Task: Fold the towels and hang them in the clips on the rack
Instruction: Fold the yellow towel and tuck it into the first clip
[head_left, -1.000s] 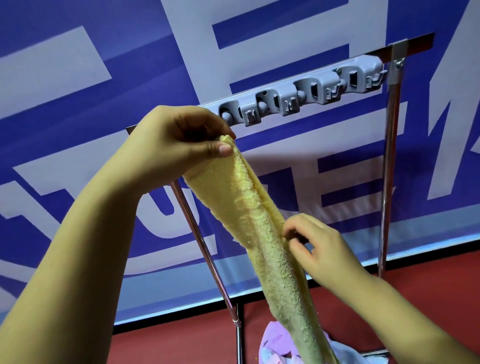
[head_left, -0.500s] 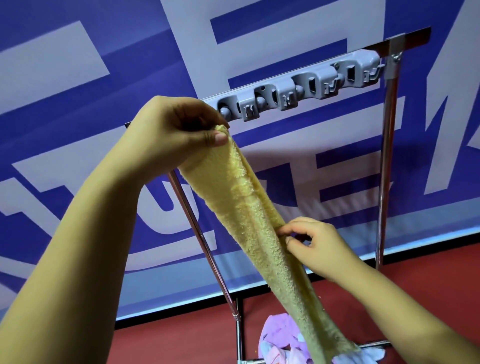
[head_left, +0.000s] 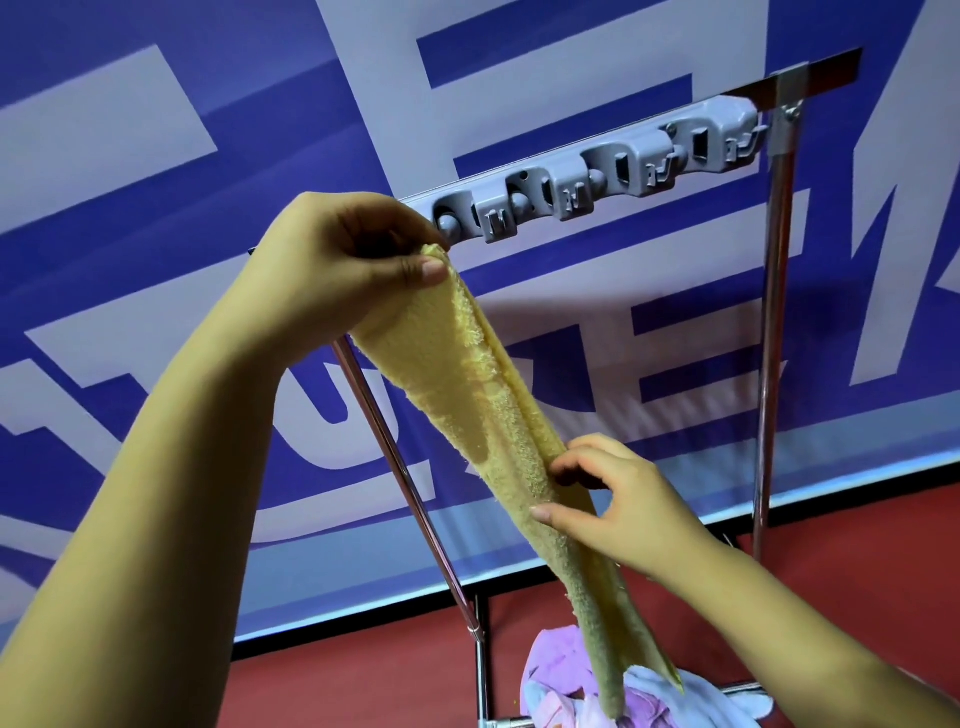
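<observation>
**Yellow towel's top end closes in on the first clip**

The left hand, thumb and fingers pinching the top of the long folded yellow terry towel, now sits higher than a second ago, just beside the leftmost slot of the grey plastic clip strip on the chrome rack. Hanging looks imminent. Further right, the right hand has opened its pinch; its fingers now rest spread along the towel's middle, steadying it. Below, lilac and pale-blue towels wait in a heap. Behind: a blue-and-white banner and a red floor.
</observation>
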